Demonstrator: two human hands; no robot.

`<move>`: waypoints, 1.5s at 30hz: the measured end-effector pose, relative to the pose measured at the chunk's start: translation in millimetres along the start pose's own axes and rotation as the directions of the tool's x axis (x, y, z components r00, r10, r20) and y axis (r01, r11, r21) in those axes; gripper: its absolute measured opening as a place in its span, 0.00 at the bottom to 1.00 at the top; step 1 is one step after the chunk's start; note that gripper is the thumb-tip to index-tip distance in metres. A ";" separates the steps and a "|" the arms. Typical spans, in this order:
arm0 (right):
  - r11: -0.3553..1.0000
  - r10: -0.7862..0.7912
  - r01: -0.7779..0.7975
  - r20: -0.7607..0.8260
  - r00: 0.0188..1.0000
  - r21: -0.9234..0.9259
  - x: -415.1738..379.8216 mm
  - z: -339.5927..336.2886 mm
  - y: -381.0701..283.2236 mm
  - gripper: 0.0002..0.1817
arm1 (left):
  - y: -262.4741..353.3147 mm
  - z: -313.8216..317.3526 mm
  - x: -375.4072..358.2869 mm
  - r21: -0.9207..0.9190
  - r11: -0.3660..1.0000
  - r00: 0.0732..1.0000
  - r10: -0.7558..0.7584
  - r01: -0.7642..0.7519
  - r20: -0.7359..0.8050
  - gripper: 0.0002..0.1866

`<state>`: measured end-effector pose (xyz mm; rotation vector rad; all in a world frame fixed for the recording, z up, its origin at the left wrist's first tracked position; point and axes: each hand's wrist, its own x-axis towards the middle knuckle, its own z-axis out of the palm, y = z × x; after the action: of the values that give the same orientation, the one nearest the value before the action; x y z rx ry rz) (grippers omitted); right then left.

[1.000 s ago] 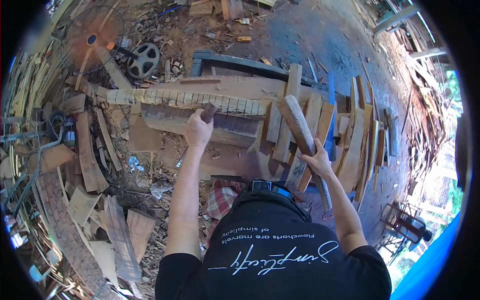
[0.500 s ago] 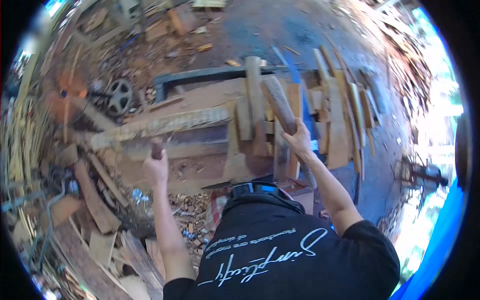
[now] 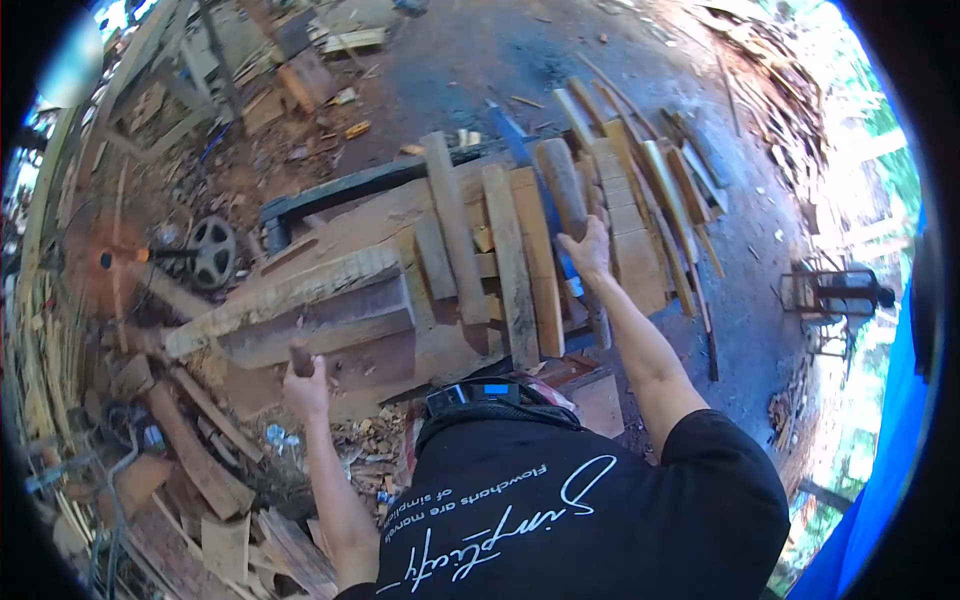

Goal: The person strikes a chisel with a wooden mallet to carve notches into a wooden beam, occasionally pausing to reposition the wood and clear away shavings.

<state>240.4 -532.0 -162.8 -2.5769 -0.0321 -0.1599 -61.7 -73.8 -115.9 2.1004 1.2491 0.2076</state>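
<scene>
Toward two o'clock from frame centre: right hand (image 3: 590, 245), partly closed on log (image 3: 562, 185), thumb on the near side, finger wrap hard to make out. Log slants from one o'clock down past the palm; its middle is hidden by the hand, its lower end crowded by other wood. Out at eight o'clock: left hand (image 3: 306, 388), closed round a brown handle (image 3: 301, 356). Only the upper stub shows; whatever the handle belongs to is covered by the fist.

Farther out, just beyond the left hand at nine o'clock: notched beam (image 3: 290, 292), notches softened by blur. At twelve, planks (image 3: 457, 235) side by side, some overlapping. Fan (image 3: 106, 259) at nine, blades smeared. Stool (image 3: 845, 291) at three, its form unclear against the rack-like legs. Blue sheet (image 3: 880, 480) at four, cut by the dark lens edge.
</scene>
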 end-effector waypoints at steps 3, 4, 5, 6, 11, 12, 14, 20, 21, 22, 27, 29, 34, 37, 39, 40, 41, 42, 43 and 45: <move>0.996 -0.081 0.083 0.048 0.996 -0.038 4.2 12.3 0.7 0.33 | 35.8 -10.7 -18.7 -0.003 0.999 0.999 0.034 -0.034 -0.003 0.16; 0.995 -0.094 0.095 0.021 0.995 -0.040 2.5 17.2 1.6 0.33 | 45.9 -14.7 -24.0 -0.036 0.999 0.999 0.038 -0.038 0.000 0.15; 0.994 -0.104 0.104 -0.010 0.994 -0.046 -1.2 20.5 2.2 0.32 | 45.8 -16.0 -25.9 -0.022 0.999 1.000 0.024 -0.025 -0.020 0.15; 0.995 -0.089 0.088 -0.024 0.996 -0.056 -4.3 18.1 -1.8 0.33 | 42.5 -13.8 -26.5 -0.029 0.999 0.999 0.039 -0.039 -0.018 0.14; 0.995 -0.052 0.057 0.064 0.997 -0.077 -0.8 7.5 5.7 0.35 | -11.4 1.7 -24.3 -0.040 0.999 1.000 0.011 -0.011 -0.008 0.14; 0.991 -0.080 0.087 0.073 0.994 -0.106 0.0 4.4 3.3 0.35 | -8.5 -0.9 -30.2 -0.055 0.997 0.999 -0.049 0.050 0.008 0.14; 0.974 -0.162 0.163 0.015 0.987 -0.159 1.3 1.3 -2.7 0.34 | -7.7 -1.3 -41.9 -0.054 0.998 0.999 -0.044 0.043 -0.023 0.14; 0.895 -0.445 0.437 0.095 0.891 0.090 -8.2 -9.4 -122.9 0.26 | -7.3 -2.0 -69.0 -0.057 0.992 0.992 -0.119 0.116 -0.048 0.17; 0.873 -0.486 0.467 0.199 0.851 0.140 -10.7 4.2 -139.4 0.26 | -10.6 0.3 -71.0 -0.051 0.991 0.990 -0.125 0.122 -0.063 0.17; 0.831 -0.556 0.523 0.242 0.795 0.190 -17.8 9.5 -166.2 0.27 | -18.7 4.2 -71.9 -0.064 0.995 0.995 -0.078 0.074 -0.067 0.17; 0.639 -0.764 0.734 0.297 0.572 0.230 -40.7 66.5 -252.0 0.38 | -22.6 3.0 -69.6 -0.018 0.989 0.989 -0.145 0.145 0.016 0.18; 0.554 -0.802 0.813 0.375 0.465 0.176 -43.8 82.8 -275.9 0.42 | -37.1 8.7 -61.5 -0.210 0.973 0.995 -0.097 0.099 0.020 0.18; 0.590 -0.665 0.802 0.620 0.417 0.093 -52.3 101.9 -299.9 0.42 | -40.0 1.7 -53.6 -0.214 0.974 0.997 -0.076 0.073 -0.004 0.17; 0.540 -0.675 0.838 0.635 0.376 0.078 -55.9 94.4 -298.9 0.43 | -41.1 -7.6 -47.9 -0.402 0.904 0.989 -0.137 0.145 0.049 0.17; 0.581 -0.694 0.778 0.645 0.320 0.239 -68.7 83.6 -294.1 0.45 | -41.0 -18.7 -38.3 -0.480 0.851 0.977 -0.180 0.213 0.115 0.17; 0.573 -0.693 0.786 0.649 0.314 0.232 -75.2 79.5 -293.7 0.45 | -40.8 -23.9 -33.1 -0.535 0.798 0.960 -0.211 0.277 0.182 0.17; 0.688 -0.615 0.656 0.728 0.302 0.309 -82.5 76.2 -293.9 0.45 | -40.3 -27.2 -27.7 -0.545 0.791 0.960 -0.211 0.278 0.183 0.17; 0.789 -0.535 0.499 0.799 0.273 0.358 -89.6 72.4 -296.6 0.45 | -37.8 -31.0 -21.1 -0.655 0.711 0.966 -0.210 0.256 0.150 0.18; 0.868 -0.458 0.323 0.860 0.226 0.378 -94.2 69.2 -300.3 0.45 | -33.8 -33.8 -13.8 -0.753 0.618 0.970 -0.212 0.226 0.117 0.20; 0.919 -0.367 0.216 0.915 0.167 0.329 -101.4 53.7 -315.4 0.46 | -33.0 -34.2 2.7 -0.844 0.492 0.972 -0.196 0.212 0.130 0.23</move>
<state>127.9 -235.3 -53.5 -2.0364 -0.9976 1.3440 -99.5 -45.3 -110.9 1.0573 1.0408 0.5726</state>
